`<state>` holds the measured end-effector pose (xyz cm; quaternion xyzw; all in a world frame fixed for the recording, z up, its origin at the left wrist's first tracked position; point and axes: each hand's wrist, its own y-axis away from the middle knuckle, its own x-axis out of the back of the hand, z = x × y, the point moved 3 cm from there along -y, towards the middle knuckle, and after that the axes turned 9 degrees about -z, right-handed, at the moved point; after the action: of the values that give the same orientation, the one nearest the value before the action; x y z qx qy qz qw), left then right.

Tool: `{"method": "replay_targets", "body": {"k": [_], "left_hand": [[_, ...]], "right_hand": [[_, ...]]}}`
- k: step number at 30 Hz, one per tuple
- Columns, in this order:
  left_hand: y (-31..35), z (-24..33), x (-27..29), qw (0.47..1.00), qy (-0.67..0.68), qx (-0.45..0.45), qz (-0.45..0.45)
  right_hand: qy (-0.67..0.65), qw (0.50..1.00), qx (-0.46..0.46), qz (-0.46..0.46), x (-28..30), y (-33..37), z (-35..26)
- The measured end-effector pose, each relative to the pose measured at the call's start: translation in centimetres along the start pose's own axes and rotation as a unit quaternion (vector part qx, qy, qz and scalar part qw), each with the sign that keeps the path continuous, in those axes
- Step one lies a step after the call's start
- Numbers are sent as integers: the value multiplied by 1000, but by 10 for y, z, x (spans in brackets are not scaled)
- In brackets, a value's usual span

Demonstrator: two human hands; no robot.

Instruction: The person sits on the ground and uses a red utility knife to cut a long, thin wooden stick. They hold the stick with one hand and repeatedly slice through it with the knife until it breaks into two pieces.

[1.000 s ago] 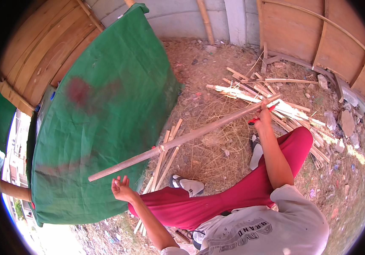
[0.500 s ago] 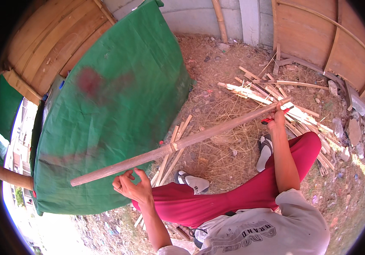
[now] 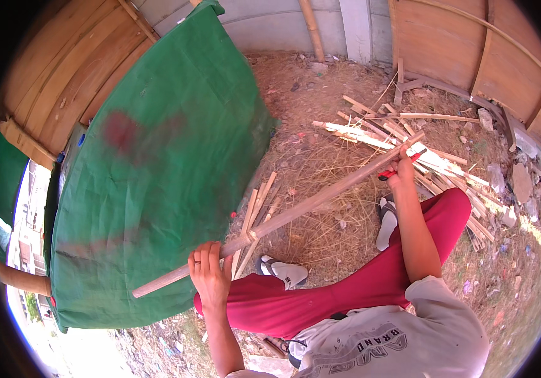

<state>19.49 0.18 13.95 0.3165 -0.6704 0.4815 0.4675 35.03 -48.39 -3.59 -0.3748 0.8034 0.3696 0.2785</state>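
A long brown bamboo strip (image 3: 321, 196) with a raised node slants across the view, its left end lower than its right. My left hand (image 3: 210, 268) is closed round it near the left end, fingers over the top. Up near the other end, my right hand (image 3: 401, 171) grips the strip and also has a red and black tool (image 3: 386, 174), which looks like a utility knife, in its fingers. The fingers partly hide this tool. Both forearms come from below, over my crossed legs in dark red trousers (image 3: 339, 296).
Split bamboo pieces (image 3: 371, 135) lie in a loose heap beyond my right hand. Several more strips (image 3: 254, 211) lean near my left foot. A green tarp (image 3: 163, 183) hangs at the left. Wooden panels (image 3: 447, 47) and a grey wall (image 3: 264, 28) stand behind.
My left hand has gone from open fingers below the strip to a grip round it. The strip's left end has shifted right and down; my right hand keeps its hold.
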Motion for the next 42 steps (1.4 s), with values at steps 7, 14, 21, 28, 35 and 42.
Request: {"method": "replay_targets", "body": {"k": [7, 14, 21, 28, 35, 42], "left_hand": [[27, -23, -27, 993, 75, 94, -16], [88, -104, -39, 950, 161, 267, -18], [174, -189, -81, 924, 159, 347, -21], [260, -256, -189, 892, 152, 408, -119], [322, -243, -272, 818, 277, 502, -47], [324, -234, -291, 750, 308, 569, -139]], "right_hand": [[83, 989, -74, -93, -14, 13, 2], [123, 985, -64, -102, -10, 14, 5], [272, 949, -52, -152, -31, 60, 2], [665, 655, 34, -357, -36, 156, -21], [762, 443, -193, -431, -2, 243, -35], [776, 426, -240, -397, 36, 276, -33]]}}
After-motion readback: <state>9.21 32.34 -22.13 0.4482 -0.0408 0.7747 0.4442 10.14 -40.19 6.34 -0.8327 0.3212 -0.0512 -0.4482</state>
